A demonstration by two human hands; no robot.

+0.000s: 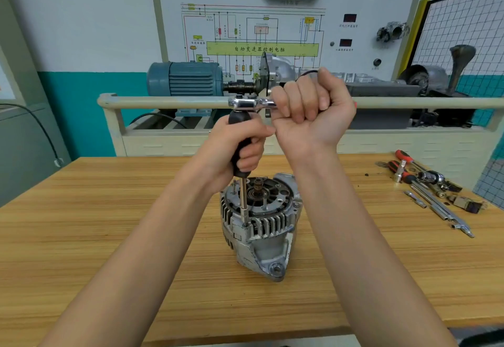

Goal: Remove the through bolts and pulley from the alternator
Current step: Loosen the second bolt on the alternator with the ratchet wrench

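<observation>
Head view: left hand (242, 146) grips the upright black-handled driver (240, 153), its shaft tip on the alternator (259, 226) rim. Right hand (313, 109) clamps the ratchet (251, 103) atop it. Alternator stands mid wooden desk (109, 237); loose tools (431, 191) lie far right. Training board (272, 33) behind.

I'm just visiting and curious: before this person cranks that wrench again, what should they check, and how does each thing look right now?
1. Driver tip seated on the bolt at the rim of the alternator: cannot tell, the tip is too small to see.
2. Left hand grips the black driver handle: ok.
3. Right hand grips the ratchet handle: ok.
4. Driver shaft upright over the bolt: ok, nearly vertical.
5. Alternator steadied: not ok, it stands free on the wooden table, neither hand on it.
6. Spare tools clear of the work: ok, off to the right.
</observation>
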